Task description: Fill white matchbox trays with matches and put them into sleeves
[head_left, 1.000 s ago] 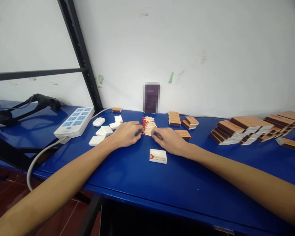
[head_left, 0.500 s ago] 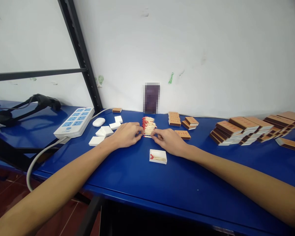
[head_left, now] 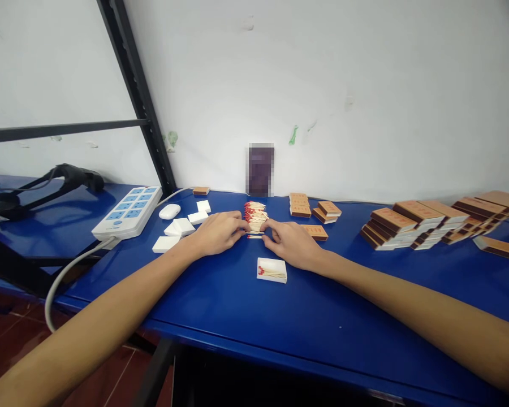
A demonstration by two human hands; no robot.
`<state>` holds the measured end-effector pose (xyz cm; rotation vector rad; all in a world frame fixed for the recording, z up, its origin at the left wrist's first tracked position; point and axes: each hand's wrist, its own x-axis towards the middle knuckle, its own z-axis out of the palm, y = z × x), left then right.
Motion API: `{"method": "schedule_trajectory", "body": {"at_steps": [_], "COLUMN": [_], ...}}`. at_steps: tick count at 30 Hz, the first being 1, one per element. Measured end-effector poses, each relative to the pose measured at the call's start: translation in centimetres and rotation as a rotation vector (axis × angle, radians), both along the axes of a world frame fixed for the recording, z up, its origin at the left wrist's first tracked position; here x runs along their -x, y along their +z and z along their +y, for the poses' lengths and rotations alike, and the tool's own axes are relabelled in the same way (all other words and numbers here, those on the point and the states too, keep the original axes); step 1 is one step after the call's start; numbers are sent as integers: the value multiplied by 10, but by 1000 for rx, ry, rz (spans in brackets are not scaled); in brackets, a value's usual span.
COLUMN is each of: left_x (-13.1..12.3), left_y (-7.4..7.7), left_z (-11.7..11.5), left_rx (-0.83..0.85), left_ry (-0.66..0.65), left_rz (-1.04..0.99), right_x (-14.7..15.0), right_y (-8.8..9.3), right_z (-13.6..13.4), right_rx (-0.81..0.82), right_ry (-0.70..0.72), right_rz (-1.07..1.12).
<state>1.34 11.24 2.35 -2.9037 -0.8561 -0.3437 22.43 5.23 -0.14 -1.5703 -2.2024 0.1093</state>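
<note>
A pile of red-tipped matches [head_left: 255,213] lies on the blue tabletop, heads mostly to the left. My left hand [head_left: 223,232] is at the left side of its near end, fingers curled with the tips against the match heads. From the opposite side my right hand [head_left: 290,242] bends its thumb and forefinger around the bare stick ends. Just in front of the pile a loose match [head_left: 254,237] lies between the two thumbs. Nearer to me is a white matchbox tray [head_left: 272,263] with several matches in it. Exactly how many matches the fingers grip is hidden.
Several white trays [head_left: 166,244] lie left, near a white rounded case [head_left: 169,212] and a power strip [head_left: 129,212]. Matchboxes [head_left: 300,203] stand behind my right hand, with larger stacks [head_left: 419,217] farther right. A blurred dark rectangle [head_left: 261,169] is against the wall.
My right forefinger has moved up slightly, farther from the thumb. The loose match now shows more clearly apart from the pile. The tray has stayed put.
</note>
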Motion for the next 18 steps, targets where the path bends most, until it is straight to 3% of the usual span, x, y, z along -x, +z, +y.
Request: {"method": "schedule_trajectory", "body": {"at_steps": [11,18], "left_x": [0,2], "left_y": [-4,-7], "left_z": [5,9], "left_rx": [39,154], "left_ry": [-14,-13], "left_rz": [-51,-66], "right_x": [-1,-1], "right_y": [2,1], "right_z": [0,1], "right_rx": [6,-13], "right_ry": [61,101], "right_rz": [18,61]}}
